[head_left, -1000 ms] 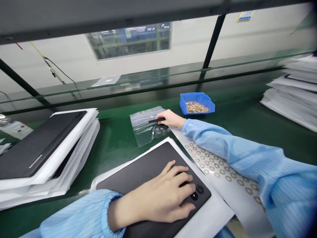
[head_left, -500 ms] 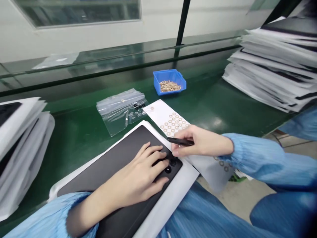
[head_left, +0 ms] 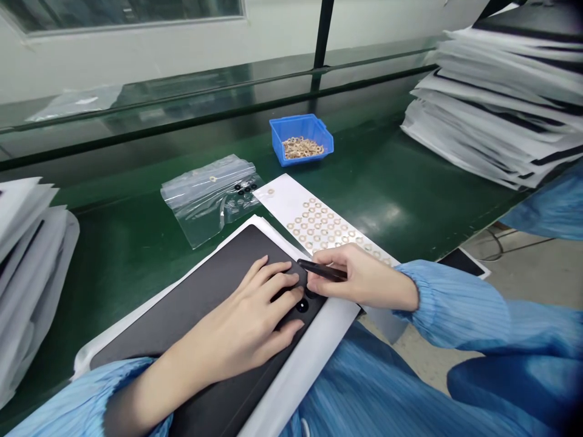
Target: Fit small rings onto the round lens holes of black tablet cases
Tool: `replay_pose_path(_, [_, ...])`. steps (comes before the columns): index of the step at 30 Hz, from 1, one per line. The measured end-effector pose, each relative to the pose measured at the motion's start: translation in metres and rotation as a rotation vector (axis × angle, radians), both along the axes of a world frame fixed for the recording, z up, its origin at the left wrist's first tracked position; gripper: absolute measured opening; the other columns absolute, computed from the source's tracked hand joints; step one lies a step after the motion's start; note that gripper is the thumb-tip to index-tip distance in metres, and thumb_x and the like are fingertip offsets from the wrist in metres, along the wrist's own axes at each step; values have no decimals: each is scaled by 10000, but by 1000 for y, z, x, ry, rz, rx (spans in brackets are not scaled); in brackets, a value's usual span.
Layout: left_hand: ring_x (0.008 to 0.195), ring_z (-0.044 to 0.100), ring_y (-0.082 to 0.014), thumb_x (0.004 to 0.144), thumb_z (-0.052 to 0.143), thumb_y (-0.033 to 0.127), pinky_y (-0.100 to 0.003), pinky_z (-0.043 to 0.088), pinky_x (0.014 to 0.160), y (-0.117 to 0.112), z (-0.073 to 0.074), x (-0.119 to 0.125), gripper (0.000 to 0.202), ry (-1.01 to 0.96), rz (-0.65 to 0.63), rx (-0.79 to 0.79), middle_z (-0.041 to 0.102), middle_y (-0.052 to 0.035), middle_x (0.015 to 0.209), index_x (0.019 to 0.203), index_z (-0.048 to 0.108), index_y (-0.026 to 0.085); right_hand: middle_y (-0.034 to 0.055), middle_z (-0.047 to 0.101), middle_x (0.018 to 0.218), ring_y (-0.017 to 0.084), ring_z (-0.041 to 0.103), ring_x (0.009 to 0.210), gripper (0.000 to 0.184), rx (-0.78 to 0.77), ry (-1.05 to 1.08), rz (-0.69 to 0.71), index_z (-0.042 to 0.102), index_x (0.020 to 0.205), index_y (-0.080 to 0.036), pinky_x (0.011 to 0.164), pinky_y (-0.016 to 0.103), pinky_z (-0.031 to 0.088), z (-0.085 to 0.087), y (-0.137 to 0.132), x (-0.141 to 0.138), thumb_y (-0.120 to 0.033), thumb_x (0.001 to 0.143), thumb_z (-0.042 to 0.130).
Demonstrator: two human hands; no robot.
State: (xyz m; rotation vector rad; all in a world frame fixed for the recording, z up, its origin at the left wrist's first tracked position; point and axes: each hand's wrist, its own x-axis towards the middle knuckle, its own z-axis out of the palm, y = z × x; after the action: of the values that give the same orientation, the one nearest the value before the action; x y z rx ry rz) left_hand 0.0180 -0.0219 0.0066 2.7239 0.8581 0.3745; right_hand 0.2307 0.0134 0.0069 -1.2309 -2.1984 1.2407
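Observation:
A flat black panel (head_left: 191, 303) with rounded corners and round openings near its right end lies on white foam wrapping (head_left: 314, 355), tilted across the table edge. My left hand (head_left: 248, 325) rests flat on the panel, fingers spread, fingertips beside a round opening (head_left: 302, 305). Close to those fingertips, my right hand (head_left: 359, 276) is closed around a black pen-shaped tool (head_left: 322, 269). The fingertips of that hand are down at the panel's corner; whether they pinch anything else is hidden. Behind it, a white sheet (head_left: 286, 193) carries rows of small beige rings (head_left: 316, 215).
A blue bin (head_left: 303, 121) of loose rings stands at the back. Left of it lies a clear plastic bag (head_left: 195, 212) with small black rings (head_left: 246, 189) on it. Stacks of wrapped panels rise at right (head_left: 492, 115) and left (head_left: 31, 291).
The view has shifted slightly, showing more of the ring sheet. My right hand has drawn down over the panel's corner with the tool. My left hand stays on the panel.

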Motion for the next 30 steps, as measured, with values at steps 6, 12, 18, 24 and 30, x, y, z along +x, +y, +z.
replay_pose_path(6, [1257,357,-247,920,456,250,-508,216,1094,-1,-1,-1,275,14,3,-13,531,-104,1173,1152,525,120,-47,436,579,74,418,553,207,69,43,36,416,596,-163,506,195,306,1,-4,-2,-158,746,560])
replay_pose_path(12, [1243,365,-240,919,458,261,-490,224,1095,-2,-1,-1,282,17,8,1,524,-97,1182,1156,522,123,-27,465,558,81,417,505,251,61,143,-49,560,618,-147,473,216,325,6,2,3,-317,801,579])
replay_pose_path(18, [1231,351,-272,928,407,228,-554,285,1040,-2,6,1,348,108,-13,2,475,-102,1229,1270,459,191,40,583,613,113,544,529,523,-9,336,-264,584,620,-140,528,247,442,13,-1,10,-472,926,319])
replay_pose_path(24, [1232,338,-292,925,406,212,-580,295,1022,-1,7,1,357,98,-30,-12,457,-107,1208,1279,453,209,27,609,701,140,613,659,103,63,318,-206,570,743,-153,599,247,501,6,-12,6,-218,822,556])
replay_pose_path(30, [1230,340,-295,932,403,210,-582,274,1033,-2,6,0,324,57,-32,-27,459,-107,1180,1246,482,199,13,586,699,125,574,634,84,99,270,-217,514,719,-176,562,244,484,0,-18,0,-128,781,544])
